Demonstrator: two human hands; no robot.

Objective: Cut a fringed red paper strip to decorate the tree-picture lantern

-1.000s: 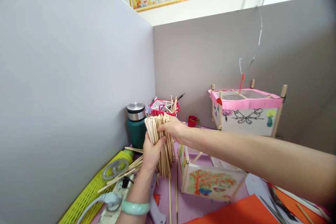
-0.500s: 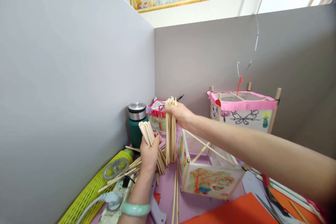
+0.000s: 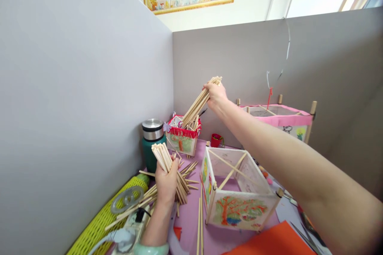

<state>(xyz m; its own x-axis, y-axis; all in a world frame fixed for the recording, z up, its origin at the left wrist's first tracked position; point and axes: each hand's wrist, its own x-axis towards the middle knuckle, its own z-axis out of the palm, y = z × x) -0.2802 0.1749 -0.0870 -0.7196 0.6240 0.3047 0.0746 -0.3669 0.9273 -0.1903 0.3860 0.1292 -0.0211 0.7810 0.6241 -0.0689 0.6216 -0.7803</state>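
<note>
A bundle of thin wooden sticks [image 3: 196,108] is gripped in my right hand [image 3: 216,93], tilted, its lower ends at the red-fringed paper lantern [image 3: 181,142] at the back. Whether those ends are inside the lantern or behind its rim, I cannot tell. Lower down, my left hand [image 3: 166,183] is wrapped around a second bundle of wooden sticks [image 3: 162,155], slanting over the table. Loose sticks [image 3: 190,171] lie beneath and beside it. Right of my left hand stands a square lantern frame [image 3: 239,207] with a painted tree and crossed sticks on top.
A green thermos [image 3: 149,151] stands by the left partition. A yellow-green woven basket [image 3: 98,221], power strip and white plug [image 3: 122,237] lie at the front left. Orange paper [image 3: 272,243] and scissors [image 3: 303,233] are at the front right, a pink-trimmed lantern [image 3: 278,120] behind.
My right hand has lifted its bundle up and away from my left hand, tipping it from upright to slanted over the red-fringed lantern. My left hand keeps its bundle nearly in place.
</note>
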